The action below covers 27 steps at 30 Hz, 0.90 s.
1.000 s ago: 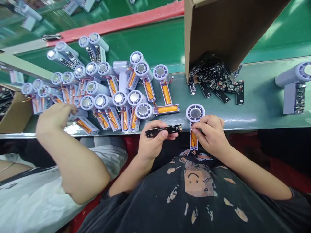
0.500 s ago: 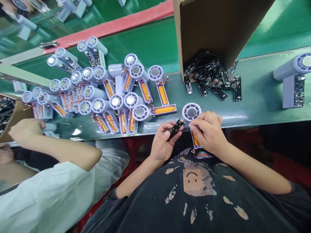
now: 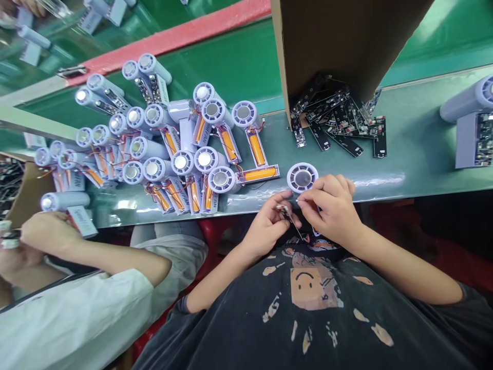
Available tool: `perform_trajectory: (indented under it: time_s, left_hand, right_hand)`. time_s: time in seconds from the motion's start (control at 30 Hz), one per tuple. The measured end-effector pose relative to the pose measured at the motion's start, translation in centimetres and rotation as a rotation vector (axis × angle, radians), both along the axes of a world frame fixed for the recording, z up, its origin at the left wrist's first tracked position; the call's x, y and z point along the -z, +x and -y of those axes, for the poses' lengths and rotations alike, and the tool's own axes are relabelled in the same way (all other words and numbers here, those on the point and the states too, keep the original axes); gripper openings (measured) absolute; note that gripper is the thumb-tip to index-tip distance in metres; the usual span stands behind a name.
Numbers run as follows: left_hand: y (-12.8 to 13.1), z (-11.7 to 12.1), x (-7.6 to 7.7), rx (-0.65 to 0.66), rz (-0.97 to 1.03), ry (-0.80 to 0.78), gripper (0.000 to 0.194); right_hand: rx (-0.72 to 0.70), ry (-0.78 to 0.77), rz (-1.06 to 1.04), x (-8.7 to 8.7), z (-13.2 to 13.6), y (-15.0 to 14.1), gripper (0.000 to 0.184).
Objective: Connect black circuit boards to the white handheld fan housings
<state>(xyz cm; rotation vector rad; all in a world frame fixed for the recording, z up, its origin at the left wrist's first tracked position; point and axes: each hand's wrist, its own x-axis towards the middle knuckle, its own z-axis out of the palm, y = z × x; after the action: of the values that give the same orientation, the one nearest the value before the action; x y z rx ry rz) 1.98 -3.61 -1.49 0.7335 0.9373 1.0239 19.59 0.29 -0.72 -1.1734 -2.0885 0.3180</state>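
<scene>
"Green tabletop [image 3: 408,154], red strip [image 3: 165,43] along the back. Where's the fan being handled?"

"At the near edge: its round head [image 3: 303,178] faces up, and the handle [image 3: 316,233] is mostly hidden behind the right fingers [image 3: 314,196]."

"What are those fingers doing?"

"Pinched narrow on a small pale piece [image 3: 298,201], too tiny to name surely; I'd guess a plug. The left fingers [image 3: 280,227] are closed around a circuit board [image 3: 291,221], tilted and nearly edge-on."

"How far along does it look?"

"Board and handle are apart, so that fan looks unfinished. I can't tell whether any wire joins them."

"And the others?"

"To the left, a crowd of fans [image 3: 229,144], many with orange cells and loose wires exposed. Farther back, a few [image 3: 156,90] have boards in their handles."

"Anything in the way?"

"An open carton [image 3: 346,36] stands beyond the hands, loose boards [image 3: 348,121] spilling from its mouth, some overlapping. The crowded fans hem in the left side, with a co-worker's sleeve [image 3: 115,303] nearby. Far right, another fan [image 3: 466,103] stands well apart, its board showing."
</scene>
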Motion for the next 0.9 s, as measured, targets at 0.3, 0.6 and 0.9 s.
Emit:
perform_trajectory:
  time_s: [0.3, 0.6, 0.9]
  left_hand:
    - [0.1, -2.0, -1.5, 0.057, -0.645, 0.207, 0.018]
    - [0.1, -2.3, -1.2, 0.064, -0.574, 0.154, 0.033]
    - [0.1, -2.2, -1.5, 0.110, -0.530, 0.157, 0.024]
  right_hand:
    - [-0.012, 0.095, 0.018, 0.9, 0.1, 0.1, 0.017]
    - [-0.029, 0.125, -0.088, 1.1, -0.3, 0.6, 0.009]
    - [-0.029, 0.141, -0.054, 1.1, -0.4, 0.7, 0.011]
